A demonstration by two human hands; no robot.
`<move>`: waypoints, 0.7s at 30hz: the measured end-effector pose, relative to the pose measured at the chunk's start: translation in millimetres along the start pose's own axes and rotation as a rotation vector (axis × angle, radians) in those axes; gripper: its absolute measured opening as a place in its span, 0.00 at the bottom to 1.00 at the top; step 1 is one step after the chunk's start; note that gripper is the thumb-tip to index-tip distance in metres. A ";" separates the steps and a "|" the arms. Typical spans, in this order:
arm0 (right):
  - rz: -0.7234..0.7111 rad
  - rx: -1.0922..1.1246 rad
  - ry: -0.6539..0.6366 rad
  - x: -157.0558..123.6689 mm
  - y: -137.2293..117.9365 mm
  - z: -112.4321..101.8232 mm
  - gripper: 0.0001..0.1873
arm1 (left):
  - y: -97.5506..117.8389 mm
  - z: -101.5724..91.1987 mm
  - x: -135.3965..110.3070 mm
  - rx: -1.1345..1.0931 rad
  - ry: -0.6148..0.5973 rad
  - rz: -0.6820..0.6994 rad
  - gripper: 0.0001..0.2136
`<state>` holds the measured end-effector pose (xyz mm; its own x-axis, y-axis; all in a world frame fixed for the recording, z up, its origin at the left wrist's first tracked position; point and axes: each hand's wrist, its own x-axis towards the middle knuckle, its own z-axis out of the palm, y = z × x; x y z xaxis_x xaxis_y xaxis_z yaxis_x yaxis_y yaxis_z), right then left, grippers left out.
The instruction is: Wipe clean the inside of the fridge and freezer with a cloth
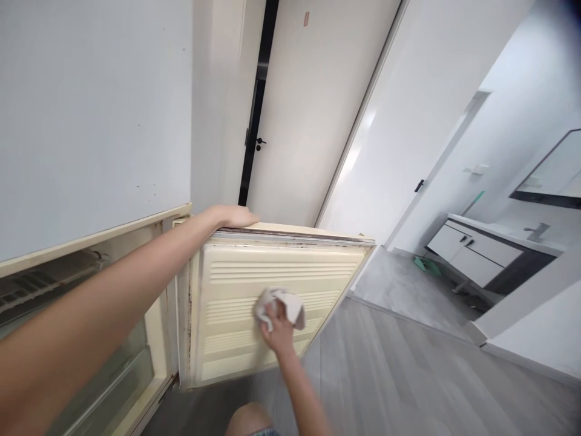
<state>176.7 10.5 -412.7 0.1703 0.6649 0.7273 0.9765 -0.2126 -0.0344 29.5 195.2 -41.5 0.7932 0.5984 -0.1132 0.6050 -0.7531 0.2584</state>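
A cream-coloured refrigerator door stands swung open, its ribbed inner panel facing me. Stains mark the gasket along its top and hinge side. My left hand grips the door's top edge near the hinge, with its fingers partly hidden over the far side. Against the middle of the ribbed panel, my right hand presses a crumpled whitish cloth, its fingers closed on it. Both the cloth and that hand are slightly blurred.
At left is the open refrigerator compartment with a shelf rack and a glassy drawer. My knee is below the door. Beyond are a white door, grey floor, a washbasin cabinet and a green dustpan.
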 end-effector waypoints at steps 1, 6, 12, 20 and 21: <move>0.073 -0.042 0.060 -3.3 30.8 -7.6 0.23 | -0.4 0.0 0.8 -0.001 -0.004 0.008 0.28; 0.474 0.045 0.396 1.2 141.9 -48.7 0.34 | -1.0 0.4 3.2 0.005 -0.004 0.024 0.27; 0.637 0.122 0.504 16.2 94.3 -23.0 0.37 | 3.7 0.7 -1.2 0.003 0.014 -0.006 0.27; -0.212 0.220 -0.269 7.0 -119.8 40.3 0.34 | 2.5 0.7 -1.0 0.014 0.014 0.011 0.27; -0.365 0.262 -0.361 10.3 -127.9 37.3 0.32 | 2.5 0.8 -0.9 0.017 0.016 0.012 0.28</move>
<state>58.5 71.2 -426.4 -0.1948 0.8738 0.4456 0.9726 0.2308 -0.0274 30.5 192.5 -41.5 0.7993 0.5934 -0.0946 0.5965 -0.7647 0.2438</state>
